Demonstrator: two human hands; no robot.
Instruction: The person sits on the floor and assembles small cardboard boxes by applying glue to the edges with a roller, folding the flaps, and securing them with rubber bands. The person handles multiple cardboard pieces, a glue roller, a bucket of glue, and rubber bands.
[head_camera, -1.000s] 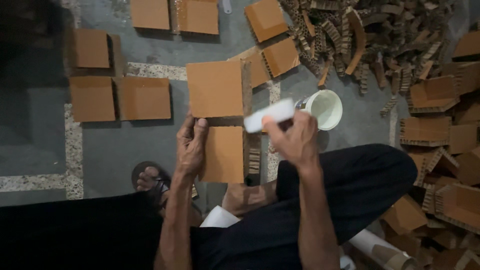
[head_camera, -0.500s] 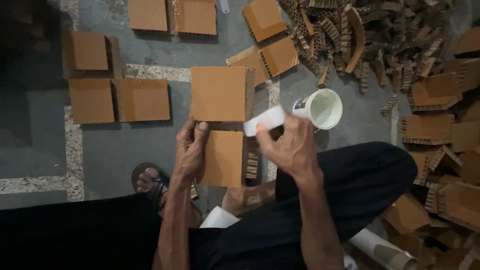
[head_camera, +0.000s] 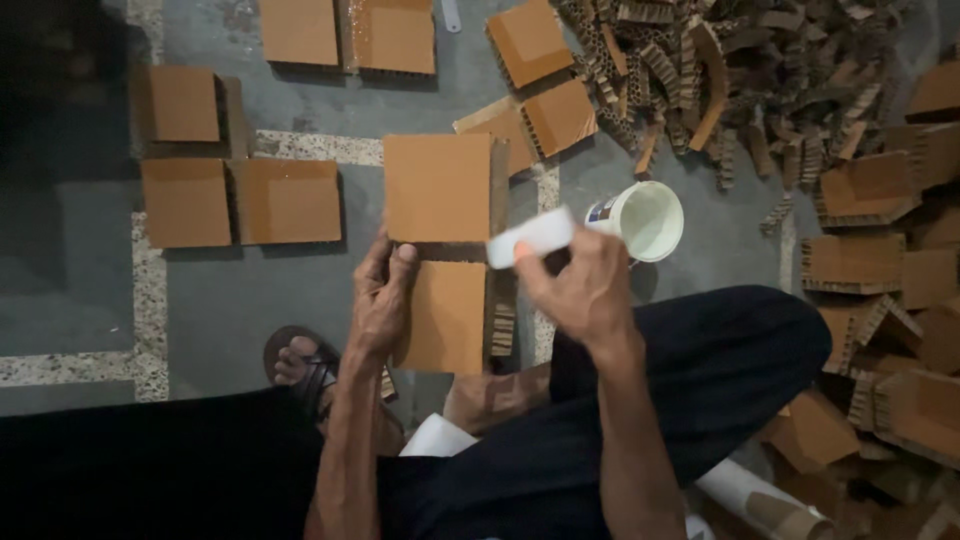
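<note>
Left hand (head_camera: 383, 298) grips the left edge of a brown cardboard panel (head_camera: 447, 315), fingers curled over its top left corner. Panel is upright-oblong, long axis running away from the person, propped over the lap. Right hand (head_camera: 583, 290) pinches a white flat scraper (head_camera: 531, 237) between thumb and fingers, just right of the panel's top edge; scraper's long axis lies roughly crosswise, left end tipped slightly down, pointing at the panel. Second square cardboard panel (head_camera: 440, 187) lies on the floor touching the held panel's far edge. White plastic cup (head_camera: 646, 219) stands right of the panel, just beyond the right hand, mouth open upward; whitish contents, cannot tell what. Pile of corrugated cardboard strips (head_camera: 720, 70) far right of the panel. More cardboard squares (head_camera: 240, 200) left of it.
</note>
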